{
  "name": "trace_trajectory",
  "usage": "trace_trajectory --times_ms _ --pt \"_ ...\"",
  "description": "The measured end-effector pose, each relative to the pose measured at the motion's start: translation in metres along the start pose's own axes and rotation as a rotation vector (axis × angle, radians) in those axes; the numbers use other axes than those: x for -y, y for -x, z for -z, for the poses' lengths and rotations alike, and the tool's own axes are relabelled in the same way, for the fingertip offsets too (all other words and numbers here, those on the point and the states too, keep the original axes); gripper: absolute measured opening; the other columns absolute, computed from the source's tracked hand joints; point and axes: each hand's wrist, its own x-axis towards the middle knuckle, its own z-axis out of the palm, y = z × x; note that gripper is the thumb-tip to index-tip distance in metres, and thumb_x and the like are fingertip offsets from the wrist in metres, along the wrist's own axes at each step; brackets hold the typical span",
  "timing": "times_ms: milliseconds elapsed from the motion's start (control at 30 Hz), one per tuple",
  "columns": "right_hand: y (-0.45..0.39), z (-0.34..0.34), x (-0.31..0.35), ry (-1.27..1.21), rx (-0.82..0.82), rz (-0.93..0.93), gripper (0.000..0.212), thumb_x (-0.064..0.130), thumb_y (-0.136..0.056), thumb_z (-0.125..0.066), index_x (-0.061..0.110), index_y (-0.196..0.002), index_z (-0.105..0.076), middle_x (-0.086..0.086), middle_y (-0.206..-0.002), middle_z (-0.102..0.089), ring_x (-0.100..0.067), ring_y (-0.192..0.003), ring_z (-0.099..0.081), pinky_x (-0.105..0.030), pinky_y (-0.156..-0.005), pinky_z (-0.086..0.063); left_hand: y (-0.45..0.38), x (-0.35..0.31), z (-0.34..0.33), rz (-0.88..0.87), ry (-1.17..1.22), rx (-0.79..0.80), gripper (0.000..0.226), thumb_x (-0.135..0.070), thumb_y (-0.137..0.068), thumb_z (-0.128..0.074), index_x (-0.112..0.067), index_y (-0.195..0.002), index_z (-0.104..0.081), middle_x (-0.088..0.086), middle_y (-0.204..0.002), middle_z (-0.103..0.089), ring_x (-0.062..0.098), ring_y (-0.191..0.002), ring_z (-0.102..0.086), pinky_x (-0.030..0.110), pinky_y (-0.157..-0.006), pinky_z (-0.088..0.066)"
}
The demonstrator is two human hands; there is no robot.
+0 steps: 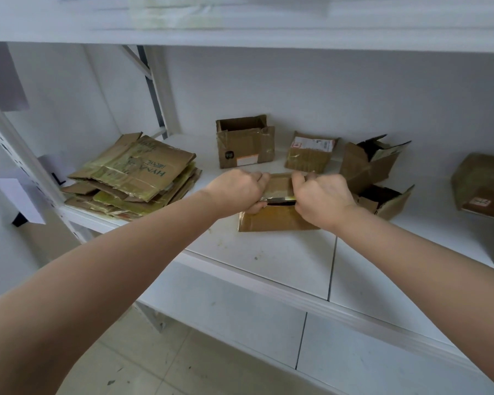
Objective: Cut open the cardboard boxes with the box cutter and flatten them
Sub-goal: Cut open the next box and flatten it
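A white shelf [283,260] ran across the middle of the frame, with a white wall behind it, another shelf board along the top and pale floor tiles at the lower left. I had both arms stretched out to a small box [277,218] near the shelf's front edge, just above the centre of the frame. My left hand [236,191] gripped the box's left top edge, fingers curled over it and thumb underneath. My right hand [322,199] gripped the right top edge the same way, fingers hooked over the flap. Between the two hands a dark slit showed along the taped top. I could not see the cutter anywhere.

At the left of the shelf lay a stack of flattened cardboard [134,178], the top sheet printed with green letters. Behind my hands stood an open box [244,143], upright, with a dark round sticker on its front. Just right of it lay a box with a white label [311,152]. Further right sat two torn boxes [368,163], one behind the other, flaps loose. At the right edge rested a closed box [482,183], well apart from the others.
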Motion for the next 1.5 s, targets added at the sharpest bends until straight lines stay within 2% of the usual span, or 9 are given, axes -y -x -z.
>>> trace_trajectory --times_ms 200,433,533,767,967,1067,1267,1367,1500 --pt "0.014 0.002 -0.006 -0.102 -0.047 -0.045 0.042 0.038 -0.093 -0.041 0.014 -0.128 -0.044 -0.003 -0.109 -0.064 -0.026 -0.084 -0.065 -0.026 -0.053 -0.032 0.011 -0.008 0.004 0.098 0.003 -0.015 0.065 -0.05 -0.098 -0.035 -0.01 -0.148 -0.023 0.007 -0.136 -0.05 0.025 -0.111 -0.056 0.035 -0.083 -0.052" --pt "0.02 -0.015 -0.013 -0.265 -0.205 -0.099 0.043 0.034 -0.087 -0.056 0.014 -0.125 -0.055 -0.006 -0.11 -0.068 -0.03 -0.064 -0.065 -0.023 -0.047 -0.038 0.024 -0.036 -0.02 0.508 0.546 -0.21 0.072 -0.058 -0.087 -0.055 -0.017 -0.143 -0.034 0.005 -0.134 -0.043 0.021 -0.121 -0.042 0.036 -0.091 -0.048" --pt "0.02 -0.028 -0.011 -0.262 -0.287 -0.081 0.049 0.022 -0.069 -0.077 0.007 -0.113 -0.063 -0.015 -0.101 -0.07 -0.03 -0.044 -0.059 -0.022 -0.041 -0.036 0.024 -0.038 -0.019 0.518 0.489 -0.226 0.061 -0.042 -0.092 -0.056 -0.017 -0.144 -0.034 0.007 -0.136 -0.044 0.023 -0.121 -0.044 0.036 -0.091 -0.048" --pt "0.027 -0.038 -0.012 -0.338 -0.292 -0.1 0.057 -0.002 -0.062 -0.077 0.004 -0.117 -0.061 -0.017 -0.106 -0.069 -0.033 -0.043 -0.058 -0.032 -0.039 -0.048 0.017 -0.036 -0.014 0.429 0.235 -0.04 0.063 -0.028 -0.096 -0.048 -0.004 -0.148 -0.021 0.015 -0.144 -0.038 0.029 -0.13 -0.039 0.032 -0.105 -0.036" --pt "0.037 -0.013 -0.007 -0.326 -0.083 -0.129 0.033 0.027 -0.089 -0.053 0.019 -0.121 -0.056 -0.002 -0.104 -0.066 -0.029 -0.084 -0.066 -0.03 -0.063 -0.048 0.027 -0.023 0.011 0.263 0.32 0.199 0.03 -0.024 -0.093 -0.048 -0.016 -0.122 -0.05 0.006 -0.099 -0.06 0.022 -0.082 -0.056 0.038 -0.073 -0.053" --pt "0.046 -0.013 -0.009 -0.357 0.022 -0.105 0.032 0.035 -0.09 -0.048 0.028 -0.12 -0.055 0.0 -0.096 -0.067 -0.025 -0.089 -0.064 -0.029 -0.066 -0.049 0.04 -0.023 0.014 0.171 0.385 0.282 0.03 -0.034 -0.096 -0.046 -0.018 -0.119 -0.057 0.003 -0.092 -0.061 0.022 -0.082 -0.056 0.034 -0.073 -0.047" --pt "0.057 -0.026 -0.013 -0.896 -0.01 -0.425 0.054 0.066 -0.079 -0.056 0.026 -0.115 -0.056 0.008 -0.099 -0.065 -0.016 -0.093 -0.062 -0.027 -0.065 -0.048 0.048 -0.023 0.014 0.354 0.717 0.17 0.054 -0.065 -0.087 -0.042 -0.022 -0.104 -0.07 -0.004 -0.093 -0.069 0.016 -0.084 -0.061 0.035 -0.073 -0.049" --pt "0.055 -0.03 -0.014 -1.037 -0.091 -0.579 0.049 0.066 -0.077 -0.059 0.025 -0.105 -0.057 0.01 -0.094 -0.062 -0.015 -0.091 -0.061 -0.031 -0.068 -0.052 0.046 -0.022 0.015 0.486 0.786 0.066 0.034 -0.055 -0.093 -0.044 -0.025 -0.095 -0.061 -0.011 -0.072 -0.056 0.013 -0.072 -0.056 0.025 -0.057 -0.037" --pt "0.046 -0.028 -0.009 -0.973 -0.107 -0.613 0.044 0.058 -0.082 -0.061 0.023 -0.109 -0.053 0.008 -0.089 -0.059 -0.016 -0.084 -0.061 -0.027 -0.059 -0.045 0.035 -0.031 0.007 0.597 0.658 -0.032 0.034 -0.05 -0.095 -0.046 -0.023 -0.114 -0.052 -0.01 -0.087 -0.054 0.014 -0.077 -0.053 0.029 -0.065 -0.041"
